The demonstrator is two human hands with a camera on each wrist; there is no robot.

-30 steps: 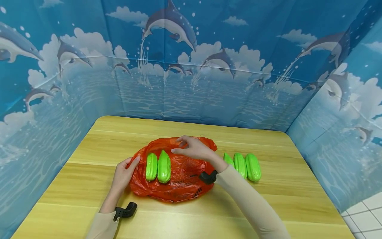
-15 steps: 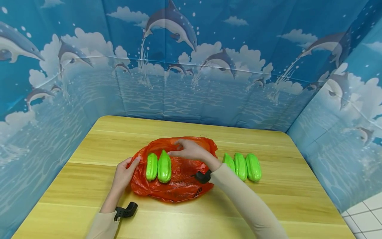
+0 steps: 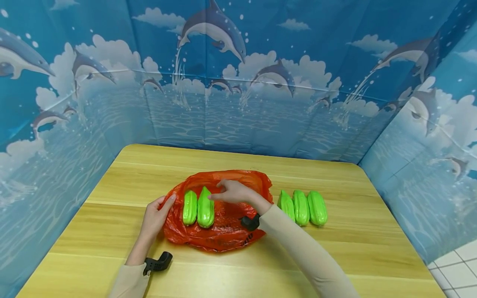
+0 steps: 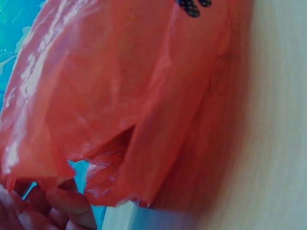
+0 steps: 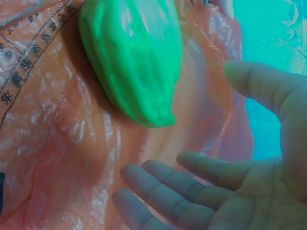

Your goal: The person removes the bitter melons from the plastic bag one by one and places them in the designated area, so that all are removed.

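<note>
1. Left grip (image 3: 156, 213): grasping; thumb and fingers pinched the left rim of the red bag (image 3: 232, 229).
2. Right grip (image 3: 235, 192): released; held nothing, fingers spread loosely above the bag. In the right wrist view it stood apart from the nearest green piece; in the head view the thumb tip overlapped that piece's edge.
3. Second green piece (image 3: 206, 209): elongated, ribbed, glossy, one tapered end pointing away from the person; placed between the right grip and the first piece.
4. First green piece (image 3: 189, 209): similar, narrower in view, just beside the second and nearer the left grip. Both lay against the red plastic, at the bag's left part; whether inside or on top could not be told.
5. Red bag: thin, wrinkled plastic, spread about mid-surface, with black printed characters (image 5: 29, 62).
6. Wrist mounts, black, two: left (image 3: 159, 262), right (image 3: 249, 223); worn beside pale sleeves (image 3: 302, 248).
7. Three green pieces (image 3: 301, 208): in a row right of the bag, the leftmost partly behind the right sleeve.
8. Surface (image 3: 223, 277): wood-grained, yellowish, rounded far corners.
9. Backdrop (image 3: 223, 120): blue, printed with dolphins, clouds and water.
10. Floor tiles (image 3: 456, 265): white, at lower right.
</note>
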